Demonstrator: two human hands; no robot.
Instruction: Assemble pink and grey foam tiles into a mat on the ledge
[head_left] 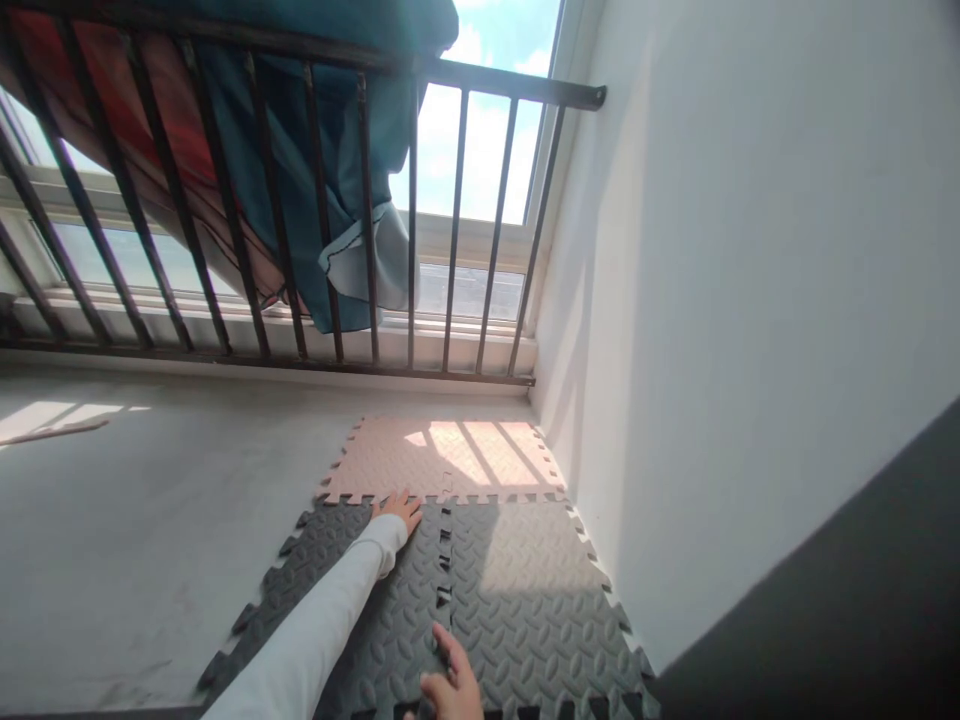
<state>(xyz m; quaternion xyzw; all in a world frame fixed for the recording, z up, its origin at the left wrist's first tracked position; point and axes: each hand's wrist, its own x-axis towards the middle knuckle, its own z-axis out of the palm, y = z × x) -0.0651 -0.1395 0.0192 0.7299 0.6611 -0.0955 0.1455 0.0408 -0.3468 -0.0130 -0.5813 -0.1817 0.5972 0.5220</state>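
Note:
My left hand [399, 511] lies flat with its fingers spread, at the far edge of a dark grey foam mat tile [396, 630]. Its fingertips reach the seam with a pink foam mat tile [390, 462]. At the bottom of the view, my right hand [456, 685] is above the near part of the dark tiles, its visible fingers apart and nothing seen in it. A second dark grey tile [540, 635] sits to the right, and small gaps show along the seam between the two. Another pink tile [499, 450] lies beyond it, partly in sunlight.
A white wall [720, 260] runs along the tiles' right side. Ahead stands a dark metal railing [491, 230] before a window, with teal and red cloth [289, 170] hung over it. Grey floor [150, 540] extends to the left, where a flat pale piece [56, 432] lies.

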